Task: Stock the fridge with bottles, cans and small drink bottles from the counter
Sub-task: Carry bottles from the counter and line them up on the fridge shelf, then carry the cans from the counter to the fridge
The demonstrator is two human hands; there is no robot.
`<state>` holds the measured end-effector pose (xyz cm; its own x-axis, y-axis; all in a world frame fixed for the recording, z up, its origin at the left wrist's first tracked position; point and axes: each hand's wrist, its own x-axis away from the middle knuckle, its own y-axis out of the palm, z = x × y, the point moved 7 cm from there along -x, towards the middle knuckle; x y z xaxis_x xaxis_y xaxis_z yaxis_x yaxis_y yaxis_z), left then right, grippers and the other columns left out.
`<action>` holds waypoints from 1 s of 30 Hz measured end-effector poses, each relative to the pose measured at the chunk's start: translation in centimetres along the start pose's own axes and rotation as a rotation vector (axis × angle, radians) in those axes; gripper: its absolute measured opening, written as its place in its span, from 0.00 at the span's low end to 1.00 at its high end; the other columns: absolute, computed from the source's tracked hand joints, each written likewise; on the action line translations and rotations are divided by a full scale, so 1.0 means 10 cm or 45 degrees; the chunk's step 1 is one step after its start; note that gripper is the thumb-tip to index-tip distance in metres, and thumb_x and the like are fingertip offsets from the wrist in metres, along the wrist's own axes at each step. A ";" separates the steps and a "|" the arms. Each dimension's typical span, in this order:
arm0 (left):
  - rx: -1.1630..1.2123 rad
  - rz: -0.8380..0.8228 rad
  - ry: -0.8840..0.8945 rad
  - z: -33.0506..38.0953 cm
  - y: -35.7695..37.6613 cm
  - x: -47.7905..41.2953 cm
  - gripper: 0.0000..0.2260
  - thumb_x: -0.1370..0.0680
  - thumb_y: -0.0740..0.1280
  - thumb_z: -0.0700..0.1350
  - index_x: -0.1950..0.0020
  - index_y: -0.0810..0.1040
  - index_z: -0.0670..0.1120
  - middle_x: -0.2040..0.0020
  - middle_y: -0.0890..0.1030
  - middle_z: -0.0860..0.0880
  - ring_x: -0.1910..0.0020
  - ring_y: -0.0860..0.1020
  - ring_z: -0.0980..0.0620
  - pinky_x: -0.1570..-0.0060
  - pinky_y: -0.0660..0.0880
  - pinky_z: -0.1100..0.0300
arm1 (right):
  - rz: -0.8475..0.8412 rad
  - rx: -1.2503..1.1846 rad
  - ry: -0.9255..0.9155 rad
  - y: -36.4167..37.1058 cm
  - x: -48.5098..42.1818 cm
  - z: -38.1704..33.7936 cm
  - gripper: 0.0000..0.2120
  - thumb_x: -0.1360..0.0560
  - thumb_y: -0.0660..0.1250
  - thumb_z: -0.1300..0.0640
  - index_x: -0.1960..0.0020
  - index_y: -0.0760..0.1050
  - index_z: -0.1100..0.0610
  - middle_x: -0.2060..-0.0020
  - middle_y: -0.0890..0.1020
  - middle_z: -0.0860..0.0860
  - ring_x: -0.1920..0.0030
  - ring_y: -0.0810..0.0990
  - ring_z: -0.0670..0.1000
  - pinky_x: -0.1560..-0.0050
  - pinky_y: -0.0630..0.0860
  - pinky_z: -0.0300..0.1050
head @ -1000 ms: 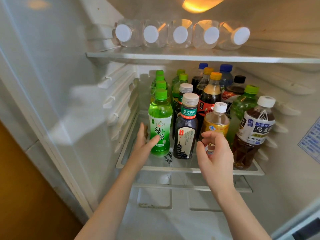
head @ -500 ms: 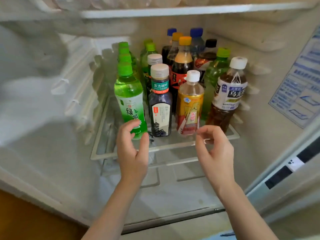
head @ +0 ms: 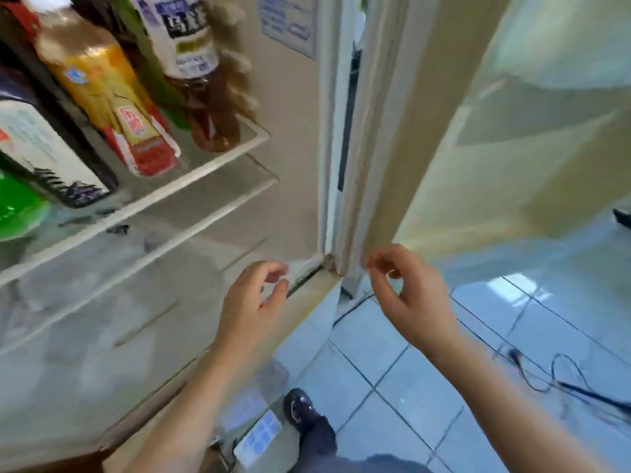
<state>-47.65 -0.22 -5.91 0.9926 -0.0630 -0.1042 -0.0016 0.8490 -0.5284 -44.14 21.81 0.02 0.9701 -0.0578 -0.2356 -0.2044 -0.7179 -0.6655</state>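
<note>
Head view: left hand (head: 252, 303) and right hand (head: 411, 303) empty, fingers (head: 264, 268) loosely curled, below the shelf's (head: 205, 168) right front corner. Bottles (head: 102, 83) stand crowded on it. I'd grip the next one mid-body, seat it upright.

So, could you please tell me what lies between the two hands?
In the head view, the fridge's lower front corner lies between the left hand and right hand.

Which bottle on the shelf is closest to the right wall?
The brown tea bottle, at the shelf's right end; the yellow bottle, dark bottle and green bottle stand further left.
</note>
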 end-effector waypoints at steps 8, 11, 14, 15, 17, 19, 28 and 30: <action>-0.133 -0.740 0.018 0.40 2.09 1.13 0.08 0.22 0.65 0.43 0.45 0.77 0.52 0.51 0.78 0.56 0.54 0.75 0.64 0.55 0.72 0.65 | -0.001 0.122 0.665 -0.92 2.21 1.52 0.09 0.25 0.64 0.56 0.45 0.76 0.51 0.60 0.79 0.41 0.59 0.77 0.43 0.54 0.74 0.42; -0.246 -1.020 0.065 0.58 2.89 1.81 0.09 0.22 0.65 0.44 0.42 0.78 0.50 0.49 0.78 0.54 0.53 0.76 0.59 0.51 0.71 0.61 | 0.123 0.104 1.061 -1.29 3.40 2.12 0.08 0.25 0.64 0.54 0.46 0.75 0.49 0.62 0.76 0.38 0.61 0.74 0.38 0.57 0.70 0.40; -0.437 -1.310 0.031 0.60 3.59 2.52 0.11 0.21 0.64 0.45 0.39 0.76 0.46 0.44 0.79 0.48 0.48 0.77 0.50 0.45 0.72 0.57 | 0.185 0.105 1.425 -1.53 4.59 2.58 0.09 0.24 0.62 0.53 0.45 0.75 0.51 0.58 0.78 0.41 0.60 0.75 0.43 0.59 0.66 0.39; -0.493 -1.398 0.013 0.60 3.78 2.75 0.13 0.21 0.64 0.45 0.38 0.76 0.44 0.42 0.79 0.46 0.46 0.77 0.49 0.43 0.72 0.57 | 0.208 0.090 1.541 -1.59 4.98 2.70 0.09 0.24 0.62 0.54 0.45 0.75 0.52 0.56 0.80 0.44 0.58 0.76 0.46 0.59 0.66 0.39; -0.590 -1.547 -0.038 0.60 4.10 3.18 0.14 0.21 0.64 0.46 0.37 0.75 0.42 0.41 0.79 0.45 0.43 0.76 0.47 0.43 0.70 0.60 | 0.293 0.027 1.762 -1.65 5.73 2.86 0.10 0.24 0.62 0.55 0.45 0.76 0.54 0.54 0.81 0.49 0.55 0.77 0.50 0.57 0.67 0.40; -0.719 -1.665 -0.022 0.64 4.35 3.56 0.11 0.20 0.63 0.48 0.41 0.76 0.45 0.43 0.79 0.47 0.45 0.76 0.49 0.49 0.68 0.62 | 0.390 -0.070 1.955 -1.64 6.41 2.93 0.11 0.24 0.62 0.56 0.45 0.77 0.56 0.54 0.81 0.51 0.53 0.78 0.52 0.56 0.68 0.40; -1.144 -2.054 0.280 1.14 5.66 4.71 0.12 0.20 0.62 0.49 0.42 0.76 0.43 0.45 0.79 0.42 0.44 0.77 0.43 0.45 0.71 0.56 | 0.781 -0.492 2.491 -1.46 8.28 2.92 0.06 0.24 0.59 0.54 0.58 0.70 0.52 0.60 0.77 0.50 0.58 0.73 0.53 0.62 0.65 0.42; -1.255 -2.144 0.367 1.29 6.09 4.97 0.14 0.20 0.62 0.48 0.41 0.77 0.40 0.43 0.79 0.39 0.43 0.77 0.42 0.44 0.71 0.55 | 0.883 -0.554 2.615 -1.51 8.64 2.91 0.08 0.24 0.59 0.54 0.62 0.68 0.50 0.62 0.76 0.48 0.58 0.73 0.52 0.60 0.65 0.42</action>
<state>3.14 55.14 -32.39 0.0144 -0.5099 0.8601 0.6026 -0.6820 -0.4144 38.94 47.85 -30.94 -0.4011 -0.5253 0.7504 -0.7272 -0.3156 -0.6096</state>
